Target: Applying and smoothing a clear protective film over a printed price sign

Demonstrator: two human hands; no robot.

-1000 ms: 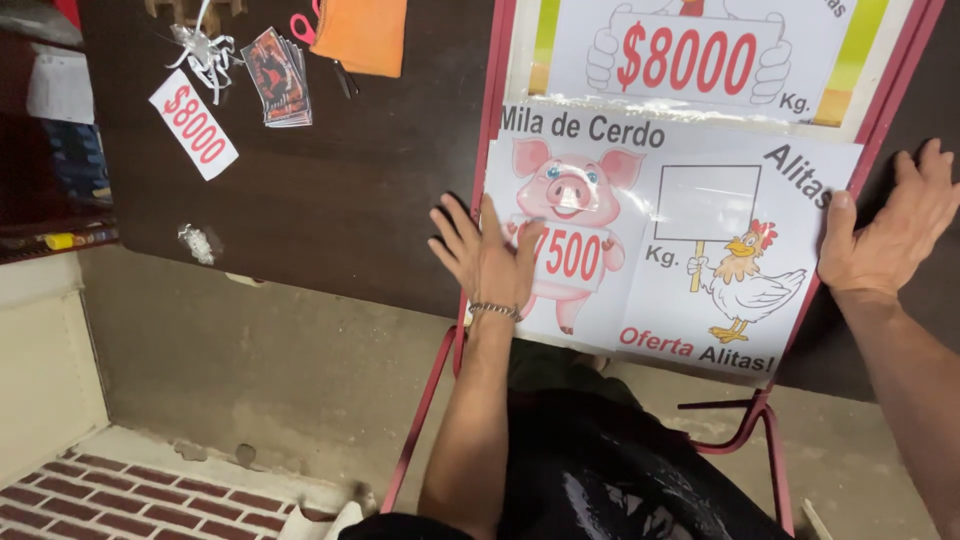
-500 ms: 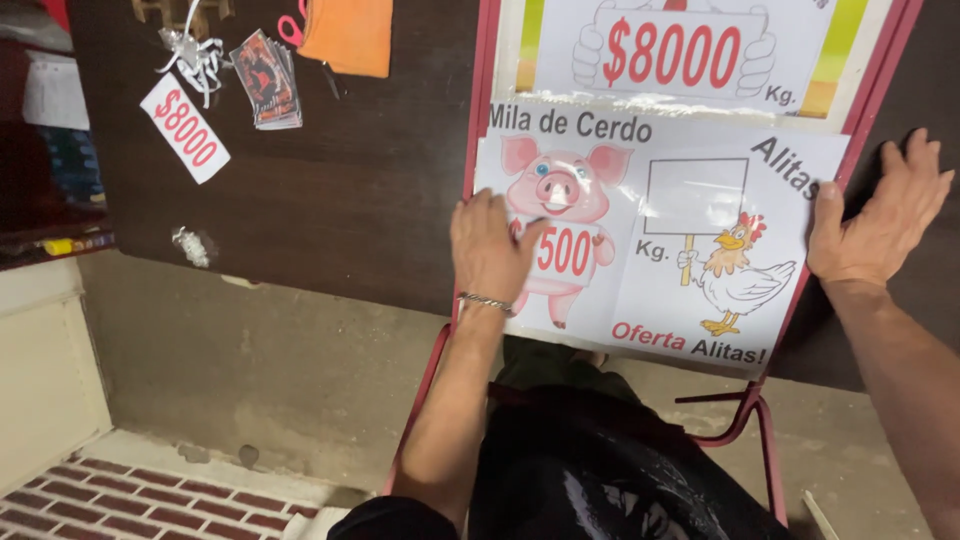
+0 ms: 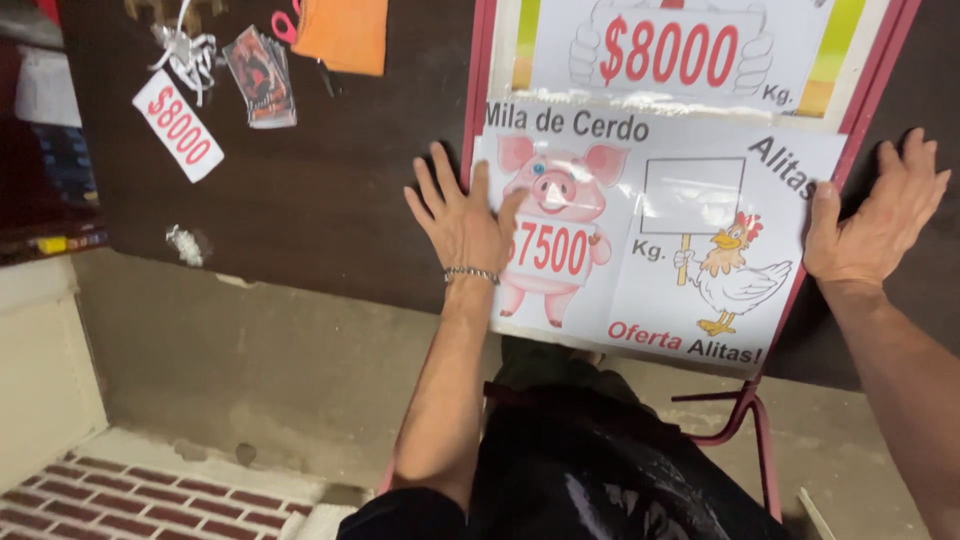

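Observation:
A white paper poster [image 3: 690, 250] with a pink pig and a chicken drawn on it lies against a red-framed sign stand [image 3: 480, 90]. My left hand [image 3: 462, 218] lies flat, fingers spread, on the poster's left edge next to the pig. My right hand [image 3: 880, 222] presses flat on the poster's right edge and the frame, fingers apart. A second poster [image 3: 660, 50] with a hand drawing sits higher on the same stand. Neither hand grips anything.
A dark tabletop [image 3: 300, 190] holds a white price tag [image 3: 178, 125], a small packet [image 3: 262, 75], an orange sheet [image 3: 345, 32], pink-handled scissors [image 3: 285, 22] and a crumpled scrap [image 3: 185, 243]. The stand's red foot [image 3: 745, 400] stands on a concrete floor; red brick paving [image 3: 130, 500] lies lower left.
My left hand has slid a little left and up along the poster's left edge, fingers spreading. My right hand stays pressed at the right edge.

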